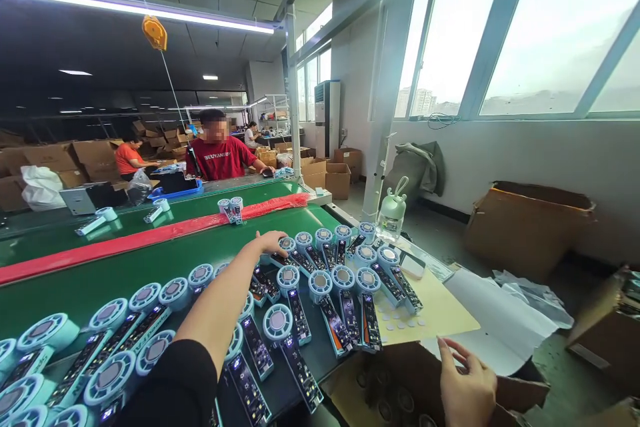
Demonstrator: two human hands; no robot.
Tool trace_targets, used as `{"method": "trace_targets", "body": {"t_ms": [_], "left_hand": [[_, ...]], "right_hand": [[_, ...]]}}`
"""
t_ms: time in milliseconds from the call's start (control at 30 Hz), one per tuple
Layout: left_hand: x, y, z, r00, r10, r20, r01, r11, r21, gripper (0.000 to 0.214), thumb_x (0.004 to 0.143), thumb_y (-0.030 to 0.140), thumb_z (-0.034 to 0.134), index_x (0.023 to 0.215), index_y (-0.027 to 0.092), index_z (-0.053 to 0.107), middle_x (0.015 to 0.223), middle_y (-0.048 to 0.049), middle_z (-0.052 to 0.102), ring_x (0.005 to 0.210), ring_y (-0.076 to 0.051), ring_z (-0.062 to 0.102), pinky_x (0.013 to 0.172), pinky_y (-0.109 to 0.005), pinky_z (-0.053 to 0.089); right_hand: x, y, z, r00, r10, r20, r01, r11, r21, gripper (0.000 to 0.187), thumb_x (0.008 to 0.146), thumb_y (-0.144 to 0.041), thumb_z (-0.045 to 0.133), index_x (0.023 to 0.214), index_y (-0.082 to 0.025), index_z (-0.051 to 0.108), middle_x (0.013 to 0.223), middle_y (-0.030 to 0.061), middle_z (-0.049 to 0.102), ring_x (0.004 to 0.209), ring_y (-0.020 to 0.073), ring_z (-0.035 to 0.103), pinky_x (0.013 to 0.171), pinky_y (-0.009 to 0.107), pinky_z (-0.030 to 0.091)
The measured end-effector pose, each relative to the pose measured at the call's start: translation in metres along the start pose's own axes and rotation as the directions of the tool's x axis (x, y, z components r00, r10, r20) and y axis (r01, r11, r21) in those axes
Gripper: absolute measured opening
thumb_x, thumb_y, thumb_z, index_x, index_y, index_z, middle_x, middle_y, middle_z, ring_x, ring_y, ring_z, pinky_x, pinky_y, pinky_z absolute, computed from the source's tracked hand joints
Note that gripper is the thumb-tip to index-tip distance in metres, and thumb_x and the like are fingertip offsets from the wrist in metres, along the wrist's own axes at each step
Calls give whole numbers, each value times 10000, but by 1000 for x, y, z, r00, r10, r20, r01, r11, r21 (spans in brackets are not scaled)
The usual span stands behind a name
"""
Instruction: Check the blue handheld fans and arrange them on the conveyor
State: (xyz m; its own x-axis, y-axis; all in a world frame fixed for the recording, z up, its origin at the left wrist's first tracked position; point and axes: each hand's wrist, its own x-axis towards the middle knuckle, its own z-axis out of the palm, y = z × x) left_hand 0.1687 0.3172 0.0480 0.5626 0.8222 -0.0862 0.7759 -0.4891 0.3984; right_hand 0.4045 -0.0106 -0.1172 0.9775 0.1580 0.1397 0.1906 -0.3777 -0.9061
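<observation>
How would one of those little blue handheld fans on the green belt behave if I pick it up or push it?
The fan by the left hand is probably light, being small plastic. It looks rigid, with a round head and flat handle, so lying flat it should slide, not roll. The open circuit board in the handle seems fragile.

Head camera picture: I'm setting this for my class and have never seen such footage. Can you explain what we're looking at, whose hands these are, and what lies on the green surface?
The one view comes from a camera worn on a person's head, looking forward and down. The left hand reaches out, open, over rows of small handheld fans lying on a green conveyor belt, and holds nothing. The right hand is open above a cardboard box, also holding nothing. A yellow sheet carries small round stickers. Across the belt sits another person in a red shirt.
</observation>
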Motion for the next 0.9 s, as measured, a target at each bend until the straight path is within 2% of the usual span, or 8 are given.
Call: {"method": "trace_targets", "body": {"t_ms": [133,233,333,400,533,633,733,900], "left_hand": [[-5,6,-23,983,182,-23,-184,975,-124,267,837,285,592,1064,147,575,1153,-76,567,1060,-223,539,920,-452,444],[-23,21,-49,941,321,-109,-339,906,-255,448,725,217,698,1136,168,527,1222,-67,533,1121,-224,511,972,-429,415],[-59,45,-64,891,423,-165,-453,800,-395,618,654,203,730,1210,226,460,1248,-35,524,1107,-187,536,971,-347,429],[-92,64,-61,868,466,-172,-489,736,-468,663,642,233,736,1232,243,434,1249,-42,525,1105,-199,542,925,-338,469],[-166,95,-33,839,543,-49,-449,637,-627,663,614,278,778,1208,257,484,1197,-66,550,1101,-256,533,755,-325,551],[-210,107,-7,856,517,7,-393,659,-641,645,612,295,791,1200,297,524,1199,-53,531,1074,-250,534,720,-300,551],[-239,113,22,905,425,29,-252,590,-767,708,605,251,802,1236,320,489,1249,-53,515,1095,-261,531,766,-325,545],[-270,129,76,964,265,32,-6,143,-990,638,763,217,684,1321,271,379,1381,-63,446,1269,-221,413,1014,-337,405]], "right_hand": [[-5,-8,-16,990,93,-104,-80,989,126,431,653,-552,556,854,-179,633,807,55,503,704,236,545,773,420,460],[-15,-34,-19,980,167,-107,-105,896,432,386,623,-500,656,847,-188,615,809,32,542,711,204,534,751,385,455],[-33,-77,-23,988,113,104,-153,681,716,367,588,-417,736,840,-188,598,821,14,566,748,168,530,763,324,446],[-48,-109,-34,957,-40,288,-198,638,744,322,633,-407,729,835,-189,605,807,13,561,754,163,528,740,308,451],[-75,-157,-67,774,-432,462,-98,640,762,159,737,-351,692,756,-206,629,870,29,536,879,174,507,772,274,447],[-93,-170,-82,635,-509,581,-242,583,776,85,806,-301,641,764,-228,627,952,22,526,991,173,490,856,278,433],[-112,-167,-84,633,-406,659,-478,465,745,78,821,-318,629,818,-242,609,1008,13,542,1003,171,513,848,287,455],[-140,-157,-79,760,-254,599,-497,368,786,111,833,-335,630,859,-237,584,954,-18,567,903,97,548,783,173,460]]}}
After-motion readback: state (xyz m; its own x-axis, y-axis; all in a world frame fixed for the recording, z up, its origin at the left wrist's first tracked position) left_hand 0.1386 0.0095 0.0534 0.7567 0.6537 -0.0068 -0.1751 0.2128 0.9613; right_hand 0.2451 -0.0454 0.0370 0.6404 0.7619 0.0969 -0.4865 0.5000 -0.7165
